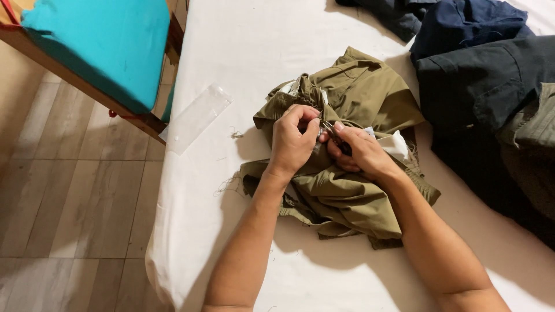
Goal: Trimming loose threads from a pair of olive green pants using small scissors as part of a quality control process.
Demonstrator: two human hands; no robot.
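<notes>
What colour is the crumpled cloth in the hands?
Olive green garment, clearest in the head view.

Both hands (324,144) close together (fingers pinched)

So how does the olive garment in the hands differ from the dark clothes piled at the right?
The olive garment is khaki green; the dark clothes are navy and near black. The olive garment lies bunched mid-table, pinched by the left hand and right hand; the dark clothes lie untouched at the table's far right. Both are crumpled fabric on the white table cover.
</notes>
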